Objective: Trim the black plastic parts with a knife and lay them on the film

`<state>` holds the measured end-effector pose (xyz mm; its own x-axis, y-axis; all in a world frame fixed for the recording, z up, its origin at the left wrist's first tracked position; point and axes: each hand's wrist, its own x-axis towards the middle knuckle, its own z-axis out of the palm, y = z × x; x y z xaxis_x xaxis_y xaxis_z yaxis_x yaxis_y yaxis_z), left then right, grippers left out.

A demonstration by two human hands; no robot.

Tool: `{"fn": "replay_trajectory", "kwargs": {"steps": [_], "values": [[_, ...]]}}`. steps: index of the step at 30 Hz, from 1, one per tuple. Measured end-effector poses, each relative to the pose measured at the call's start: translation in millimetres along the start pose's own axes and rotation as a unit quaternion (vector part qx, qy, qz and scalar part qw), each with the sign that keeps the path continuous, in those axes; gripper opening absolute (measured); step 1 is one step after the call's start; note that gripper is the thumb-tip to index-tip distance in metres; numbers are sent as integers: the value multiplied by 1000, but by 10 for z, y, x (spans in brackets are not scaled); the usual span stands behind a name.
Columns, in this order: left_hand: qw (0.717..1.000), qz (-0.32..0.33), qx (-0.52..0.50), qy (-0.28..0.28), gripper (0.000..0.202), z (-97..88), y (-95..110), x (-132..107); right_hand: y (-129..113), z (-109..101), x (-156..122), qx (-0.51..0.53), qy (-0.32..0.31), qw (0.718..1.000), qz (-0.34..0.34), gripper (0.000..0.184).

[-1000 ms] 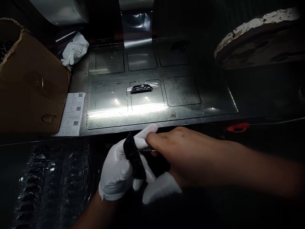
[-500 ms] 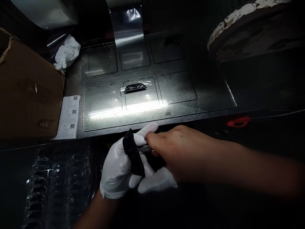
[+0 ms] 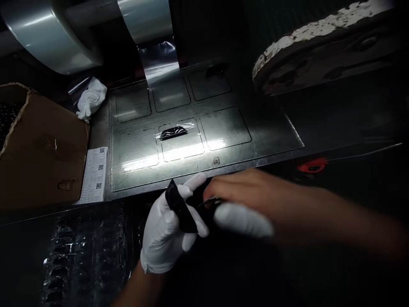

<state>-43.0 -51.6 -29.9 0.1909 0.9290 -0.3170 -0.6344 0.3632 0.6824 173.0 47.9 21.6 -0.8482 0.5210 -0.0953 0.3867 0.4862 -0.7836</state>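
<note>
My left hand (image 3: 166, 234), in a white glove, pinches a black flat piece of film (image 3: 180, 209) near the front edge of a steel plate (image 3: 134, 175). My right hand (image 3: 255, 204), blurred and bare on top, holds a small metal blade or tweezer tip (image 3: 209, 202) against that black piece. A white blurred shape lies under my right hand, and I cannot tell what it is. On the plate, a black strip in transparent film (image 3: 172, 133) lies in a marked square, apart from both hands.
A cardboard box (image 3: 41, 149) and a QR-coded label sheet (image 3: 95, 175) stand left of the plate. A crumpled white cloth (image 3: 92, 99) sits behind them. A film roll (image 3: 47, 38) and strip (image 3: 156, 55) hang behind. A transparent moulded tray (image 3: 86, 256) lies lower left; a large chipped disc (image 3: 319, 47) is upper right.
My right hand has moved rightward and blurred, with the metal tip still at the black piece. The whole view has shifted and tilted, so the plate sits further left.
</note>
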Motion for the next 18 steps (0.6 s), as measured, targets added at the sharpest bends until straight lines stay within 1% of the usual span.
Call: {"fn": "replay_trajectory", "kwargs": {"steps": [2,4,6,8,12,15,18], "values": [[999,10,50,-1,39,46,0,27,88,-158,-128,-30,82,996,-4,35],[996,4,86,-4,38,97,-6,45,155,-252,-204,-83,128,988,-21,44],[995,-5,96,-9,37,147,-21,54,180,-282,-222,-126,127,982,-52,48],[995,-13,98,-15,38,193,-37,55,163,-279,-199,-156,118,978,-74,48],[993,-37,113,-15,40,262,-47,46,90,-279,-146,-192,99,973,-80,43],[991,-51,125,5,40,302,-25,45,62,-291,-137,-205,86,972,-73,38],[984,-84,149,45,40,339,12,54,47,-292,-134,-226,84,969,-59,34]]}}
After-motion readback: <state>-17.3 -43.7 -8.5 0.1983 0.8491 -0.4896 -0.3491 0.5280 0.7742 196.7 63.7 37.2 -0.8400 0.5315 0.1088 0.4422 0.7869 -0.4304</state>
